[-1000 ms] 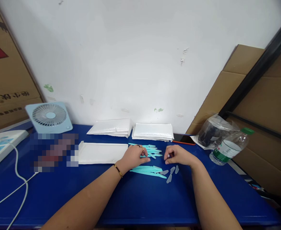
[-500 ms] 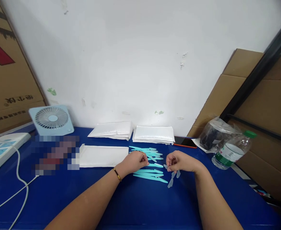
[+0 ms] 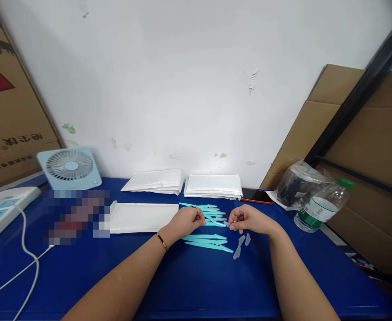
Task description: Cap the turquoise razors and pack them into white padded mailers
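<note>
My left hand (image 3: 191,220) is closed in a pinch on the handle of a turquoise eyebrow razor (image 3: 216,224), its blade end pointing right. Facing it, my right hand (image 3: 247,220) pinches a small clear blade cap (image 3: 227,224) close to the razor's tip; whether the two touch I cannot tell. Behind my left fingers lies a pile of turquoise razors (image 3: 212,207), partly covered by that hand. A smaller group of razors (image 3: 205,244) rests nearer to me. Three loose clear caps (image 3: 237,253) lie on the blue tabletop below my right hand.
White padded packets are stacked at the back left (image 3: 155,180) and back right (image 3: 212,184), with another packet (image 3: 145,217) left of my hand. A phone (image 3: 257,195), a wrapped dark item (image 3: 291,189), a bottle (image 3: 319,209), a small fan (image 3: 70,167) and a power strip (image 3: 5,209) surround them.
Both hands have shifted slightly away from me, toward the razor pile. The cap in my right hand is now a little closer to the tip of the held razor.
</note>
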Motion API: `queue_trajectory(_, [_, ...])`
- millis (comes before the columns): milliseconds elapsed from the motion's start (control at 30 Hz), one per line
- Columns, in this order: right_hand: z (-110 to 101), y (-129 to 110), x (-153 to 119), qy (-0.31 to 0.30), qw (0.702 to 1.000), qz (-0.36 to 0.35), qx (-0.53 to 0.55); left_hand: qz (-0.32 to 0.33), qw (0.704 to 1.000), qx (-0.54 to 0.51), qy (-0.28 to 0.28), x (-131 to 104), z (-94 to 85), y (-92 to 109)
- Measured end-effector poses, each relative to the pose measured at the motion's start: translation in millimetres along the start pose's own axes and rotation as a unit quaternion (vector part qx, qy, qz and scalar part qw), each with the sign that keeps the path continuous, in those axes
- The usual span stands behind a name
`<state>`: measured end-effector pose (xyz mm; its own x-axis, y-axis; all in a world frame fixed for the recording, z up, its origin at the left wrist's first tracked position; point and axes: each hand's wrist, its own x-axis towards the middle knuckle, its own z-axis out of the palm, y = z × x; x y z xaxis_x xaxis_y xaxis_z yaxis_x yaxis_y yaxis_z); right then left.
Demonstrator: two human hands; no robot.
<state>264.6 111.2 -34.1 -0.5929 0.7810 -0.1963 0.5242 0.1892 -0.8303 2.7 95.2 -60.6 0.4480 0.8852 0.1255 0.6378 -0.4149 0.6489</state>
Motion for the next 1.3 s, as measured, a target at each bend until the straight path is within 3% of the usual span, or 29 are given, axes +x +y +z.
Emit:
queue_trajectory(933, [0,-4,-1,0.005,1.0,-0.006,-0.001,0.007,1.0,0.004,0.007,0,-3.9,-1])
queue_trajectory(1167, [14,-7,10,0.008,0.999,-0.028,-0.037,0.014,1.0,0.007,0.005,0,-0.6,1])
queue_trajectory(1300, [25,-6,21,0.052,0.995,-0.054,-0.067,0.01,0.999,0.041,0.021,3,2.3,-3])
